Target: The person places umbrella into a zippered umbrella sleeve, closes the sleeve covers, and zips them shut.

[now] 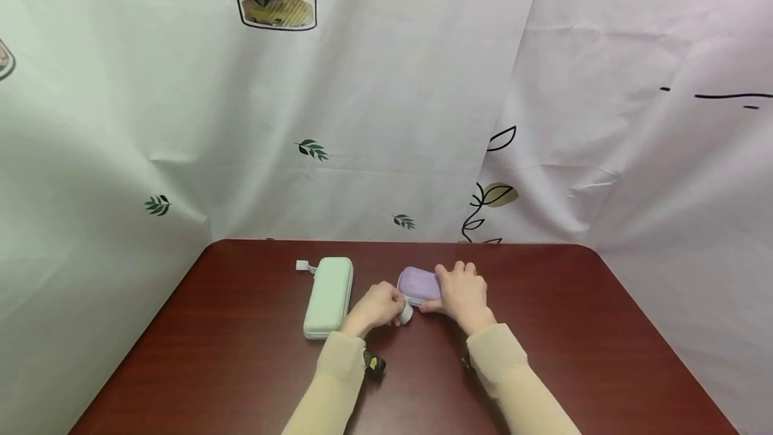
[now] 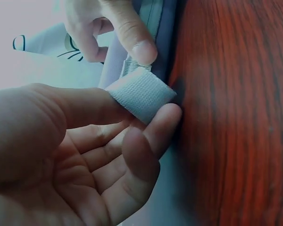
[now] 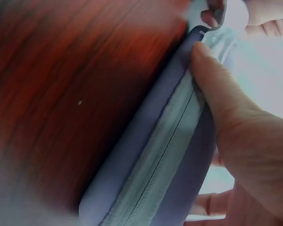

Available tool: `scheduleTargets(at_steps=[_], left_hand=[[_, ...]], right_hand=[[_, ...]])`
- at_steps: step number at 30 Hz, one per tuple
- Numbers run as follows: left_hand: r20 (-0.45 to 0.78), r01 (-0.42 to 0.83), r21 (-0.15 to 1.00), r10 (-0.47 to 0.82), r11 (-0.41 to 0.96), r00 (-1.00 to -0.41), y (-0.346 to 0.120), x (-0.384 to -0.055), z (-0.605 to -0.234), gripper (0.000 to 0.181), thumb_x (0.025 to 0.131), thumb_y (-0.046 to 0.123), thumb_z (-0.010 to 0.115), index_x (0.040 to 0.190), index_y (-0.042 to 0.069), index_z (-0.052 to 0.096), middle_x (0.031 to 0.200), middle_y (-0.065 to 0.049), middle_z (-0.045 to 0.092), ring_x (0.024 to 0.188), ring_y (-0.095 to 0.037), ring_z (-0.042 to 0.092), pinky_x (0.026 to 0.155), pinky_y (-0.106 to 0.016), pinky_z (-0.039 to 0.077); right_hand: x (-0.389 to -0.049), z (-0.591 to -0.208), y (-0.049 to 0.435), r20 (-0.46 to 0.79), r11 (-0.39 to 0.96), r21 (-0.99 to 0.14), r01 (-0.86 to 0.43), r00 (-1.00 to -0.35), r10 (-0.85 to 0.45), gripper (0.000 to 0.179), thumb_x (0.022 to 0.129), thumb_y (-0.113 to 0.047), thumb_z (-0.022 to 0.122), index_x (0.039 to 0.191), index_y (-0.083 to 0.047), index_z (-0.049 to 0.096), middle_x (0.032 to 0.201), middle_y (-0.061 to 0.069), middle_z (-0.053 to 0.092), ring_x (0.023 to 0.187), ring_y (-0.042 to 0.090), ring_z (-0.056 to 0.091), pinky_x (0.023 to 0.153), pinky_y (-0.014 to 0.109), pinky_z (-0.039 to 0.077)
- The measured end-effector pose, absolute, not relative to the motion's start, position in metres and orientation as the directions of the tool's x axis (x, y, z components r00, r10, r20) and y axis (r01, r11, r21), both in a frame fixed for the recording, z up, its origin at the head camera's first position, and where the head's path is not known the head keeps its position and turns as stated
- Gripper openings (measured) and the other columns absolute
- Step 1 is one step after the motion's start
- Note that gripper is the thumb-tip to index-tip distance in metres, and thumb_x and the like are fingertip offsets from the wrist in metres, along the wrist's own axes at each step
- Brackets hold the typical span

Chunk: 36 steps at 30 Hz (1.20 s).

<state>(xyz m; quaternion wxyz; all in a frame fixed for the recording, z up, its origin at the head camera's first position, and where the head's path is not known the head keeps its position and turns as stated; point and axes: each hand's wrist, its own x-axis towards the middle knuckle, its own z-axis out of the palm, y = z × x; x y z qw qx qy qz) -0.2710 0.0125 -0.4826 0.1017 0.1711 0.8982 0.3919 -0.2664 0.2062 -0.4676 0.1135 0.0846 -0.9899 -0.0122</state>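
A small purple zippered case lies on the table with a white fabric strap loop at its left front corner. My left hand pinches that loop between thumb and fingers, close above the tabletop. On the case's right side, my right hand grips it, with the thumb along the front beside the loop's base and the other fingers reaching round the far side. In the right wrist view the grey zipper runs along the case's side, its two edges together.
Left of my left hand lies a longer mint-green case, with a white strap tab sticking out at its far left. The dark red-brown table ends at a printed white curtain. A black wrist device sits on my left sleeve.
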Motion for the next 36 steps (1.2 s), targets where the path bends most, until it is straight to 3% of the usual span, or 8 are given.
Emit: scheduleTargets(at_steps=[6, 11, 16, 24, 31, 36], left_hand=[[-0.036, 0.200, 0.770, 0.355, 0.606, -0.934, 0.012, -0.274, -0.485, 0.033, 0.092, 0.009, 0.052, 0.060, 0.013, 0.057, 0.064, 0.003, 0.061, 0.050, -0.012, 0.059, 0.051, -0.027, 0.047], [-0.043, 0.142, 0.855, 0.342, 0.498, -0.939, 0.015, -0.278, -0.488, 0.033, 0.099, 0.011, 0.047, 0.074, 0.002, 0.068, 0.067, -0.005, 0.065, 0.056, -0.016, 0.062, 0.055, -0.029, 0.052], [-0.062, 0.054, 0.942, 0.328, 0.332, -0.943, 0.019, -0.281, -0.492, 0.031, 0.102, 0.015, 0.049, 0.093, -0.009, 0.067, 0.077, -0.014, 0.067, 0.066, -0.022, 0.068, 0.059, -0.031, 0.055], [-0.065, -0.037, 0.995, 0.322, 0.093, -0.944, 0.028, -0.282, -0.500, 0.029, 0.100, 0.009, 0.053, 0.119, -0.013, 0.057, 0.097, -0.025, 0.065, 0.086, -0.035, 0.069, 0.074, -0.037, 0.057], [-0.034, 0.001, 0.993, 0.307, 0.115, -0.951, 0.036, -0.283, -0.503, 0.040, 0.094, 0.008, 0.063, 0.130, -0.006, 0.052, 0.099, -0.015, 0.066, 0.087, -0.028, 0.069, 0.077, -0.036, 0.056], [-0.002, 0.074, 0.970, 0.315, 0.230, -0.949, 0.039, -0.282, -0.501, 0.065, 0.085, 0.013, 0.073, 0.142, 0.001, 0.043, 0.106, -0.009, 0.065, 0.096, -0.019, 0.064, 0.086, -0.038, 0.050]], right_hand=[[-0.265, -0.462, 0.212, 0.148, 0.977, -0.132, -0.166, -0.978, -0.146, 0.077, 0.065, -0.062, 0.081, 0.117, -0.010, 0.058, 0.100, 0.018, 0.053, 0.092, 0.037, 0.051, 0.060, 0.052, 0.047], [-0.261, -0.457, 0.220, 0.092, 0.965, -0.223, -0.137, -0.989, -0.120, 0.074, 0.073, -0.053, 0.078, 0.127, -0.007, 0.057, 0.108, 0.017, 0.055, 0.097, 0.036, 0.053, 0.070, 0.056, 0.047], [-0.258, -0.453, 0.224, 0.057, 0.960, -0.256, -0.114, -0.993, -0.102, 0.069, 0.076, -0.049, 0.076, 0.127, -0.006, 0.056, 0.106, 0.015, 0.058, 0.094, 0.034, 0.057, 0.071, 0.055, 0.047], [-0.252, -0.454, 0.226, 0.045, 0.944, -0.317, -0.089, -0.996, -0.078, 0.067, 0.078, -0.046, 0.077, 0.126, -0.004, 0.057, 0.103, 0.016, 0.063, 0.087, 0.031, 0.060, 0.068, 0.050, 0.049], [-0.248, -0.456, 0.220, 0.054, 0.927, -0.358, -0.108, -0.994, -0.095, 0.063, 0.077, -0.044, 0.079, 0.117, 0.000, 0.057, 0.093, 0.016, 0.063, 0.079, 0.031, 0.061, 0.064, 0.048, 0.048], [-0.247, -0.455, 0.217, 0.089, 0.916, -0.377, -0.136, -0.990, -0.110, 0.063, 0.077, -0.043, 0.080, 0.112, 0.004, 0.057, 0.089, 0.019, 0.064, 0.079, 0.034, 0.063, 0.067, 0.049, 0.050]])
